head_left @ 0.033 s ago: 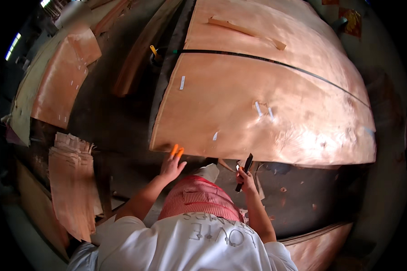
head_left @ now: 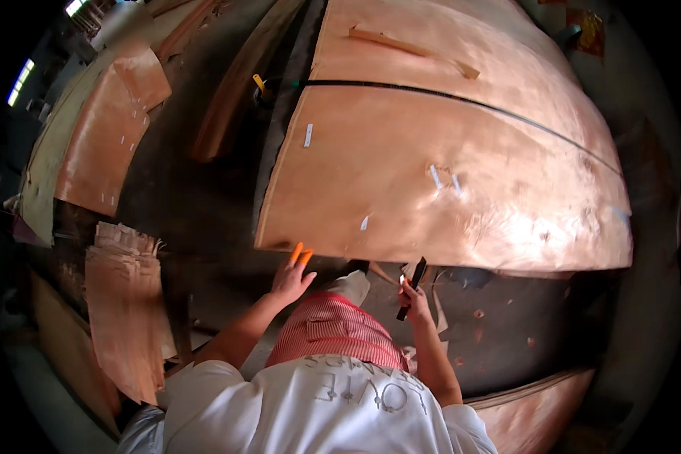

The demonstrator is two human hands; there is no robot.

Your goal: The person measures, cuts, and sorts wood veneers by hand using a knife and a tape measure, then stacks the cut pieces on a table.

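Note:
A large reddish-brown wood veneer sheet [head_left: 386,166] lies in front of me, with several small white strips of tape on it. At its near left edge is my left hand [head_left: 289,281], fingers spread, two of them capped in orange finger covers. The fingertips are at the edge; I cannot tell whether they touch it. My right hand [head_left: 416,300] is closed around a slim, flat black tool [head_left: 418,272], blade-like in shape, tilted with its upper end close to the sheet's near edge. Nothing else shows in my left hand.
A dark strap [head_left: 431,94] crosses the sheet, and a loose veneer strip [head_left: 408,47] lies beyond it. Stacked narrow veneer pieces [head_left: 125,318] stand at left, below another taped sheet [head_left: 98,159]. A yellow-handled item [head_left: 258,80] is beside the far left edge. More veneer [head_left: 537,412] lies at lower right.
The whole view has shifted slightly, so the sheet appears a little higher and farther right. Both hands keep nearly the same pose.

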